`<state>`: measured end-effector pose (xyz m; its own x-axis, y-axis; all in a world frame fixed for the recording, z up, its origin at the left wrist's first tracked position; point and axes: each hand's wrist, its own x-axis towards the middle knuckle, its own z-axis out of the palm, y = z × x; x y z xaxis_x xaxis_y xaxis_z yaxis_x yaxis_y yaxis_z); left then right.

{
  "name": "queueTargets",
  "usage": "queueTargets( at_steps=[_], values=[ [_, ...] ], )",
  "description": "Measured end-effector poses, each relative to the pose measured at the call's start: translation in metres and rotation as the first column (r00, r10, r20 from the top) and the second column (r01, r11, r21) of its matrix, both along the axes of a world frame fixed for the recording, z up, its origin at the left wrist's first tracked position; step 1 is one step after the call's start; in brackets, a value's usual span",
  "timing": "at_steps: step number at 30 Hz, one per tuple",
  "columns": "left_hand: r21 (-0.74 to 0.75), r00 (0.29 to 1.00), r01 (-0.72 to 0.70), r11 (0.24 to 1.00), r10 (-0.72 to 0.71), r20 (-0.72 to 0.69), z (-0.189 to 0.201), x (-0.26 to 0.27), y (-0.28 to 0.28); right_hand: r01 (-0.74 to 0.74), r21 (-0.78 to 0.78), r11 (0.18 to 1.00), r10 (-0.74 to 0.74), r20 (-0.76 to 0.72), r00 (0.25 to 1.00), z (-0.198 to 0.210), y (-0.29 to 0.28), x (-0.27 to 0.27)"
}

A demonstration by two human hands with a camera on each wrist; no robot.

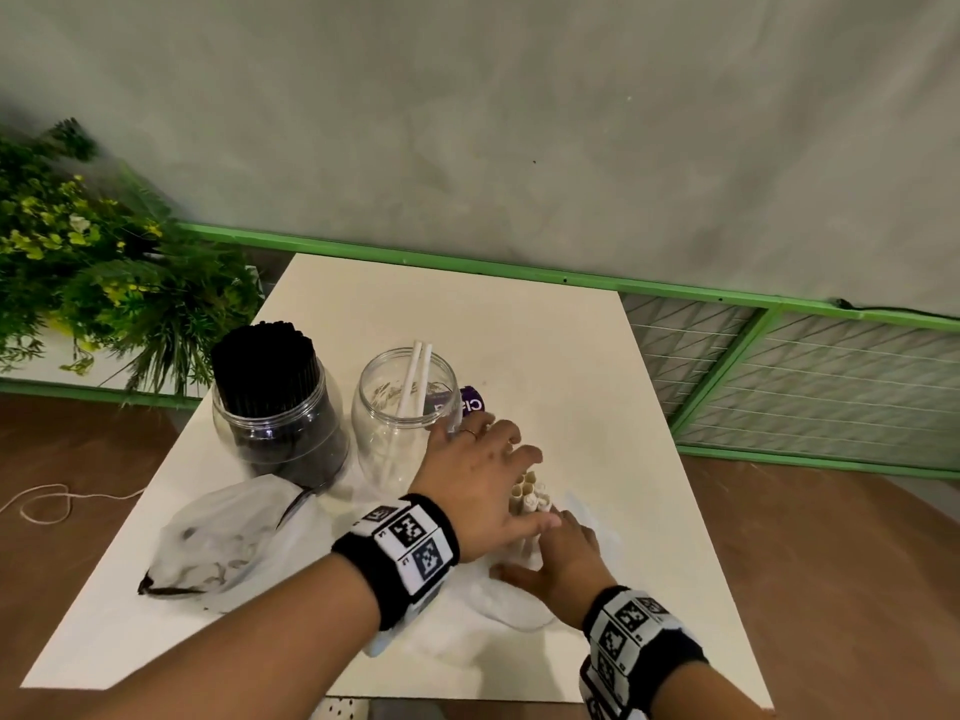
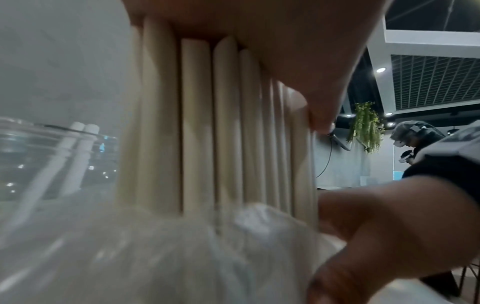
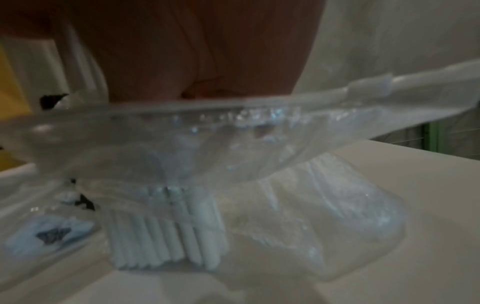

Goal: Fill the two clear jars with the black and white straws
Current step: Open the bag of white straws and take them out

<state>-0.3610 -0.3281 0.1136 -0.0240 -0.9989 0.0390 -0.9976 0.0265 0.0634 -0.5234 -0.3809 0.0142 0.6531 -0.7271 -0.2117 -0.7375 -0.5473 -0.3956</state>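
Observation:
A clear jar at the left is packed with black straws. Beside it, the second clear jar holds two white straws. My left hand grips a bundle of white straws just right of that jar, their lower ends inside a clear plastic bag. My right hand rests on that bag with fingers spread. Through the bag, the right wrist view shows the straw ends.
An empty crumpled plastic bag lies front left on the white table. A purple label shows behind the second jar. A leafy plant stands off the table's far left corner, and a green-framed mesh fence runs to the right.

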Motion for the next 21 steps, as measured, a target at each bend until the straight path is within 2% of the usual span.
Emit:
queueTargets(
  at_steps=[5,9,14,17,21],
  values=[
    [-0.079,0.999,0.032,0.996,-0.035,-0.035,-0.002,-0.011,0.003,0.011,-0.021,1.0,-0.015,-0.201,0.979,-0.015,0.001,-0.004],
    [-0.112,0.996,0.019,0.994,-0.028,-0.083,-0.001,-0.013,0.008,0.007,-0.031,1.0,-0.013,-0.203,0.979,-0.017,-0.007,0.005],
    [-0.251,0.983,-0.091,0.964,0.047,-0.175,-0.005,-0.004,0.014,-0.115,-0.117,0.987,0.084,-0.238,0.968,-0.011,-0.019,0.029],
    [-0.207,0.984,-0.116,0.972,0.083,-0.159,-0.004,0.003,0.01,-0.017,-0.037,0.999,0.011,-0.162,0.987,-0.014,-0.015,0.036],
    [-0.107,0.984,-0.113,0.988,0.097,-0.147,0.0,0.006,0.005,-0.046,-0.068,0.997,0.032,-0.2,0.979,-0.009,-0.014,0.034]
  ],
)
